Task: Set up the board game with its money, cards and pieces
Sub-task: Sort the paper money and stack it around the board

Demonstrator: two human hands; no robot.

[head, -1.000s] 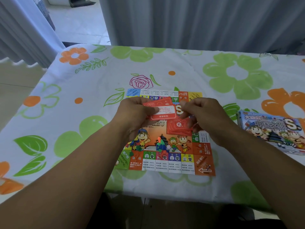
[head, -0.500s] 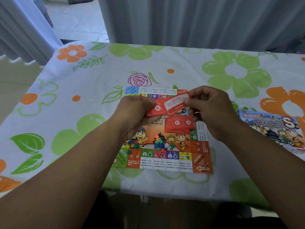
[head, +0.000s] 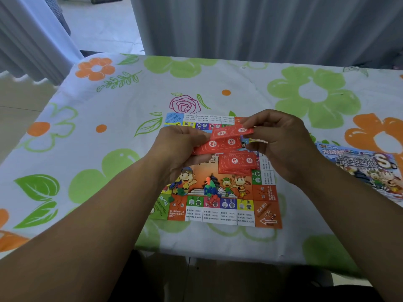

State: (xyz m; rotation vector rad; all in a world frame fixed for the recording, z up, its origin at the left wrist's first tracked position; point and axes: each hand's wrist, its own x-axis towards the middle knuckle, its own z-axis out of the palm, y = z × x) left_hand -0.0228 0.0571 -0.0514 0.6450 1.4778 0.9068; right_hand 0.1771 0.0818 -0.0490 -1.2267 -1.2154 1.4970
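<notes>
We see both hands raised just above the game board point(head: 267, 214), which lies flat on the flowered surface point(head: 109, 118). The left hand point(head: 181, 147) has its fingers curled round a small stack of red cards point(head: 218, 146). The thumb lies on top, and the card backs face up with white characters and a question mark.

The right hand point(head: 281, 138) pinches a single red card point(head: 231, 131) between thumb and fingers. This card overlaps the far edge of the held stack, slightly tilted; we cannot tell whether the two touch.

Below the hands, right of the board's centre, a loose pile of red cards point(head: 237, 164) lies back up. Nearer us, on the board's cartoon picture, small coloured pieces point(head: 177, 189) are scattered at the left, with more beside a white die point(head: 220, 190) near the middle.

The game box point(head: 366, 168) rests on the surface to the right of the board — apart from it. Grey curtains point(head: 261, 29) hang beyond the far edge.
</notes>
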